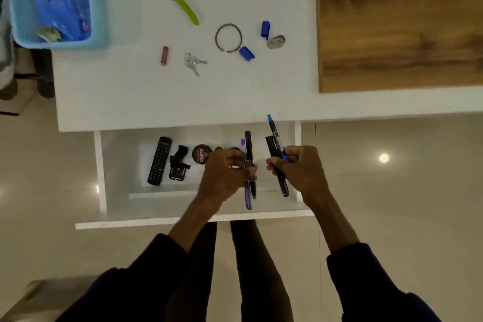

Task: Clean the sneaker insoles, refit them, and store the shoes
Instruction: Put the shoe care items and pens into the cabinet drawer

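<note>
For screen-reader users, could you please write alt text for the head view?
Over an open drawer, the left hand and right hand each grip several pens. A remote lies in the drawer; keys and a battery lie on the desk.

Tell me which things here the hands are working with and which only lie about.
In use: left hand gripping pens; right hand gripping markers; open drawer under them.

Lying about: remote, clamp, round tin in the drawer; battery, keys, bracelet, green stick, two blue caps, metal plate on the desk; blue basket. No shoes or insoles in view.
</note>
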